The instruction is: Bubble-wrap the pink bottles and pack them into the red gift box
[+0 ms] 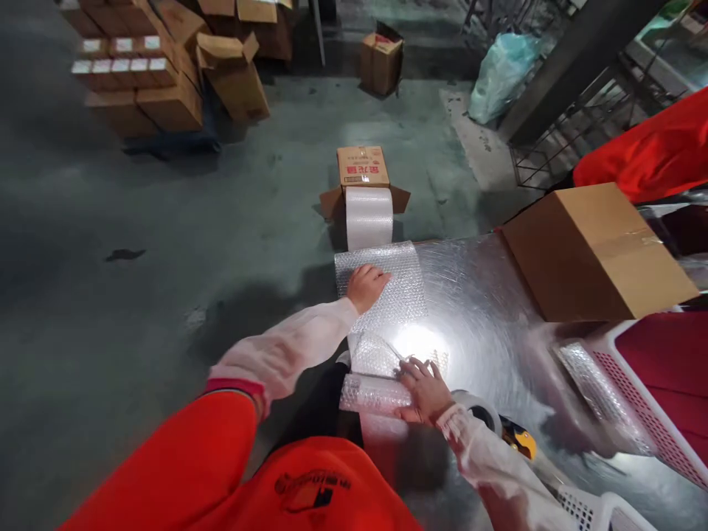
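A strip of bubble wrap [395, 284] runs from a roll [369, 216] on the floor up over the edge of a shiny metal table [476, 310]. My left hand [366, 286] lies on the strip with fingers curled, pressing it down. My right hand [423, 387] rests spread on a small bundle rolled in bubble wrap [372, 393] at the table's near edge. What is inside the bundle is hidden.
A closed cardboard box [594, 251] sits on the table at right. A white perforated basket [653, 413], a tape roll [481, 409] and a yellow tool [521, 441] lie nearby. An open carton [362, 168] holds the roll; stacked boxes [160, 74] stand far left. Someone's orange sleeve [647, 151] shows upper right.
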`<state>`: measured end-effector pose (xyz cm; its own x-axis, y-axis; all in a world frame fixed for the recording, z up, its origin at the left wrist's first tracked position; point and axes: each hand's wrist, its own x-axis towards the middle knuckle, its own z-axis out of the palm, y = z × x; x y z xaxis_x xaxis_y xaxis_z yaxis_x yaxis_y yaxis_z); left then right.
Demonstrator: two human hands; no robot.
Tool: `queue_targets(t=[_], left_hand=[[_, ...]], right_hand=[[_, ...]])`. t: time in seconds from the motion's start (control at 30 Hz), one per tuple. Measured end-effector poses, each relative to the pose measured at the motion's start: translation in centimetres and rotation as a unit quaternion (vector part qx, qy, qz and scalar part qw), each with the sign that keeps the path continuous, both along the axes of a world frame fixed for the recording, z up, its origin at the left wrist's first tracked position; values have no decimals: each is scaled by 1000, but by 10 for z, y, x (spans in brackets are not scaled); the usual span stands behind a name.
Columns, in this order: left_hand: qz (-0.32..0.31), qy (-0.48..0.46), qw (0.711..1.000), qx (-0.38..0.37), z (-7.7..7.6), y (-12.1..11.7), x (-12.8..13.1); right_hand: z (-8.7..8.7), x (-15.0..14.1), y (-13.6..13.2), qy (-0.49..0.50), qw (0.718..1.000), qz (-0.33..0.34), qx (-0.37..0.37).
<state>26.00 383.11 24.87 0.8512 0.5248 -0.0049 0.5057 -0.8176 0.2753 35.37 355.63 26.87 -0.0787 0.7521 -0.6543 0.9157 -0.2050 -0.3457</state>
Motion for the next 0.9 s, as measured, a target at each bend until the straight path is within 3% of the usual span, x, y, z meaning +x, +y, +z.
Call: queue_targets(t=[0.1,0.23,0.3,0.4,0.53,0.67,0.77,0.9], left_hand=[[-7,0,1000,-13,-17,3,47],[-36,-24,999,-13,-27,-18,29],[-123,-12,991,-47,-23,-39,14],[-253,85,957,-116,-13,-78,13],[-255,181,941,-126,-11,-109,34],[-292,208,923,-144,-12,-110,45],[-308,218,915,-145,-6,-108,44],[-325,229,906,-143,12,-118,29]], right_hand=[[1,-3,-4,-7,1000,-11,-3],[5,-3,-2,-41,999,-19,18],[7,-1,0,-44,999,-9,19],[9,-2,-1,-44,998,-15,30],[12,-19,-11,-106,992,-48,52],[8,-46,-28,-150,983,-83,64],[0,-64,-45,-184,972,-122,77],[-4,-74,-62,-214,955,-184,90]])
